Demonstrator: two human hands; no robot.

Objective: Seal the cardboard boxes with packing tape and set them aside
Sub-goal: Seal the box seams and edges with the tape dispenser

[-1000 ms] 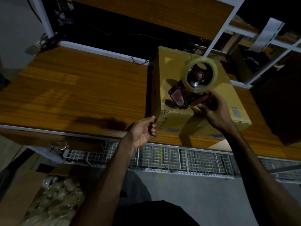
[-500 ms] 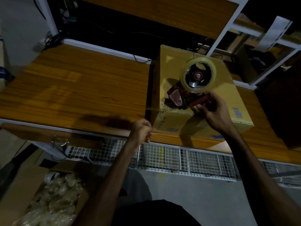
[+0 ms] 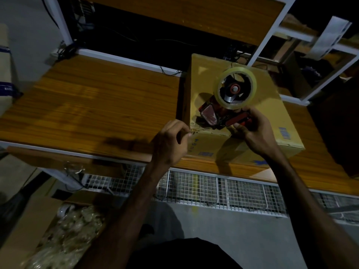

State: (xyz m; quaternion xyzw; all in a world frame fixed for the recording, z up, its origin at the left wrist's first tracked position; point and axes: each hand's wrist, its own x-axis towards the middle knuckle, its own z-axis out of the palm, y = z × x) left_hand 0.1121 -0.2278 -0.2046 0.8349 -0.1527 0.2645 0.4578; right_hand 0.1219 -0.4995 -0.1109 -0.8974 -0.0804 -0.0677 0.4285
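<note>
I am gripping the tape dispenser [image 3: 229, 105] in my right hand [image 3: 254, 133] atop the box [image 3: 272, 121], while my left hand [image 3: 171, 142] is pinching its near corner, apparently anchoring tape.

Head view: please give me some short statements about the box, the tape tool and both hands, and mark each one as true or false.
1. The right hand holds the tape dispenser by its red handle. True.
2. The tape roll is dark brown. False: it is clear, yellowish.
3. The dispenser sits on top of the cardboard box. True.
4. The left hand lies flat in the middle of the wooden table. False: its fingers are curled at the box's near left corner.
5. The box stands on the floor. False: it stands on the table.
</note>
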